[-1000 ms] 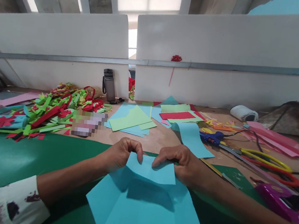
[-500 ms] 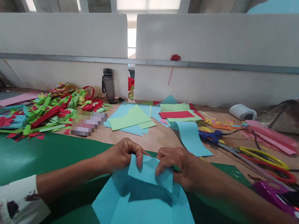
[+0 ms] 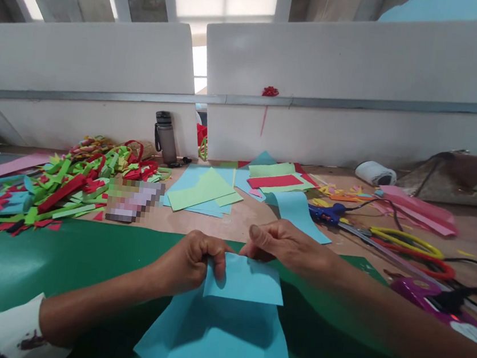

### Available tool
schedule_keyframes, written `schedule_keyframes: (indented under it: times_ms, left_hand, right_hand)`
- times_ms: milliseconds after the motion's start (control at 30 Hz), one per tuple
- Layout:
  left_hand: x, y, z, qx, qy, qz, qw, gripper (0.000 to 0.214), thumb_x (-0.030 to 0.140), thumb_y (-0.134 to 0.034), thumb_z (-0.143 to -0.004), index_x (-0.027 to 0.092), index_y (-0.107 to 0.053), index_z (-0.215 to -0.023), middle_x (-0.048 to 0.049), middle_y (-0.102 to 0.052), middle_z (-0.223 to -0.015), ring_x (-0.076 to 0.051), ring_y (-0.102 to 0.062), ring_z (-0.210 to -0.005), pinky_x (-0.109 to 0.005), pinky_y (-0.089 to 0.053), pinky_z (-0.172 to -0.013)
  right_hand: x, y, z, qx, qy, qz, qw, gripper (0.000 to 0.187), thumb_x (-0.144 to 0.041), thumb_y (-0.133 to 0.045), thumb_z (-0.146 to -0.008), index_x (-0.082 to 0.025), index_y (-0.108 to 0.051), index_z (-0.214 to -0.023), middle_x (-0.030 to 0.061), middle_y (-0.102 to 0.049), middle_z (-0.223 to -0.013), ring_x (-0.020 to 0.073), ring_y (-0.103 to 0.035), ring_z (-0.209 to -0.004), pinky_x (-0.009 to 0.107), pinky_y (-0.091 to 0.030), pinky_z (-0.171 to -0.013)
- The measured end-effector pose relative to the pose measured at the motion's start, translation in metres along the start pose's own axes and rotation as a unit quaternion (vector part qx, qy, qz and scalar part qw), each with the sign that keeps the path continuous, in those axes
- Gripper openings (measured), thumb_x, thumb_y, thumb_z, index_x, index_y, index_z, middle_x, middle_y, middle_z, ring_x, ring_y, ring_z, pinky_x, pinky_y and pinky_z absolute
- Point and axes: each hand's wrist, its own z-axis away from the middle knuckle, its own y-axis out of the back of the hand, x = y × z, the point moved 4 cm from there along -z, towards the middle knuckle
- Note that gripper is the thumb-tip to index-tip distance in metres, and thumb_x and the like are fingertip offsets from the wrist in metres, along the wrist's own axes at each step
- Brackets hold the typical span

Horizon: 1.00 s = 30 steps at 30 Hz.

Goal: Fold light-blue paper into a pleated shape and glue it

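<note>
A light blue sheet of paper is in front of me, with its far end folded over into a flap towards me. My left hand pinches the flap's upper left corner, thumb on top. At the flap's top edge is my right hand, its fingers curled against the fold close to the left fingertips. The right thumb is raised above the paper. Part of the right fingers is hidden behind the edge. The sheet's near end runs out of view at the bottom.
A green mat covers the near table. Paper scraps heap up at left, near a bottle. Cut coloured sheets lie ahead. At right are a blue glue gun, scissors and a purple device with cables.
My right hand has moved left along the flap's top edge, and its thumb has come off the paper. The left hand keeps its pinch. The view has turned slightly right.
</note>
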Motion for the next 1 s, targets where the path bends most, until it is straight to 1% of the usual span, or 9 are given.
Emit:
schedule_keyframes:
  times_ms: [133, 233, 267, 367, 500, 567, 700, 800, 1000]
  left_hand:
    - [0.001, -0.001, -0.001, 0.017, 0.009, 0.01, 1.0, 0.027, 0.008, -0.037, -0.052, 0.015, -0.063, -0.054, -0.0021, -0.068, -0.075, -0.013, -0.059, -0.064, -0.022, -0.046, -0.058]
    - [0.0, -0.003, -0.002, 0.035, 0.051, 0.076, 0.995, 0.018, 0.009, -0.046, -0.056, 0.015, -0.062, -0.051, -0.0021, -0.067, -0.07, -0.012, -0.058, -0.059, -0.021, -0.045, -0.053]
    - [-0.001, -0.004, -0.002, 0.045, 0.069, 0.103, 0.991, 0.014, 0.01, -0.049, -0.057, 0.015, -0.061, -0.05, -0.0016, -0.066, -0.066, -0.012, -0.057, -0.057, -0.021, -0.045, -0.051]
    - [-0.008, -0.003, -0.003, 0.08, 0.118, 0.151, 0.978, 0.006, 0.014, -0.059, -0.057, 0.014, -0.06, -0.051, 0.0005, -0.06, -0.056, -0.01, -0.052, -0.05, -0.02, -0.043, -0.047]
    - [-0.018, 0.001, -0.004, 0.099, 0.146, 0.156, 0.972, 0.008, 0.018, -0.066, -0.057, 0.013, -0.06, -0.06, 0.0007, -0.06, -0.054, -0.009, -0.051, -0.047, -0.019, -0.041, -0.045]
    - [-0.022, 0.002, -0.005, 0.1, 0.154, 0.156, 0.971, 0.013, 0.018, -0.068, -0.056, 0.013, -0.06, -0.064, 0.0001, -0.061, -0.057, -0.01, -0.052, -0.049, -0.019, -0.042, -0.046]
    - [-0.025, 0.0, -0.008, 0.102, 0.164, 0.153, 0.969, 0.019, 0.014, -0.069, -0.055, 0.013, -0.059, -0.071, 0.0002, -0.063, -0.063, -0.01, -0.054, -0.053, -0.019, -0.042, -0.048]
    - [-0.026, -0.002, -0.009, 0.1, 0.172, 0.155, 0.968, 0.024, 0.014, -0.069, -0.056, 0.013, -0.058, -0.077, 0.0001, -0.065, -0.068, -0.009, -0.054, -0.053, -0.018, -0.04, -0.047]
    - [-0.03, -0.004, -0.008, 0.086, 0.181, 0.171, 0.965, 0.026, 0.016, -0.071, -0.058, 0.014, -0.057, -0.079, 0.0006, -0.064, -0.063, -0.01, -0.055, -0.051, -0.02, -0.042, -0.048]
  right_hand:
    - [0.002, -0.007, -0.002, 0.016, -0.027, 0.064, 0.997, 0.031, -0.044, -0.056, -0.078, -0.016, -0.056, -0.064, -0.003, -0.045, -0.056, 0.0096, -0.038, -0.053, 0.023, -0.028, -0.046]
    - [0.001, -0.01, 0.003, 0.029, -0.026, 0.117, 0.992, 0.015, -0.032, -0.059, -0.076, -0.017, -0.061, -0.074, -0.0015, -0.055, -0.067, 0.0121, -0.048, -0.062, 0.023, -0.034, -0.052]
    - [0.0, -0.011, 0.006, 0.035, -0.019, 0.139, 0.99, 0.017, -0.033, -0.063, -0.073, -0.018, -0.064, -0.082, -0.0001, -0.06, -0.076, 0.0146, -0.053, -0.071, 0.024, -0.037, -0.057]
    - [-0.007, -0.013, 0.016, 0.02, 0.01, 0.206, 0.978, 0.059, -0.038, -0.078, -0.06, -0.025, -0.059, -0.115, 0.0035, -0.062, -0.112, 0.0238, -0.055, -0.1, 0.028, -0.041, -0.075]
    - [-0.019, -0.016, 0.022, -0.013, 0.023, 0.332, 0.943, 0.073, -0.027, -0.08, -0.059, -0.028, -0.051, -0.127, 0.0046, -0.062, -0.115, 0.0262, -0.056, -0.102, 0.033, -0.041, -0.08]
    - [-0.022, -0.017, 0.021, -0.005, 0.004, 0.397, 0.918, 0.066, -0.021, -0.077, -0.063, -0.025, -0.053, -0.124, 0.0065, -0.063, -0.112, 0.0275, -0.057, -0.101, 0.036, -0.041, -0.081]
    - [-0.017, -0.024, 0.012, 0.043, 0.022, 0.501, 0.864, 0.016, -0.013, -0.059, -0.081, -0.02, -0.066, -0.093, 0.0061, -0.068, -0.093, 0.0237, -0.06, -0.092, 0.038, -0.036, -0.082]
    - [-0.01, -0.032, 0.009, 0.059, 0.087, 0.553, 0.826, 0.018, -0.007, -0.053, -0.083, -0.019, -0.066, -0.081, 0.004, -0.068, -0.079, 0.0204, -0.06, -0.081, 0.038, -0.033, -0.08]
    - [-0.008, -0.038, 0.012, 0.049, 0.175, 0.61, 0.771, 0.021, -0.007, -0.051, -0.082, -0.019, -0.067, -0.081, 0.0036, -0.064, -0.07, 0.0189, -0.058, -0.067, 0.037, -0.033, -0.075]
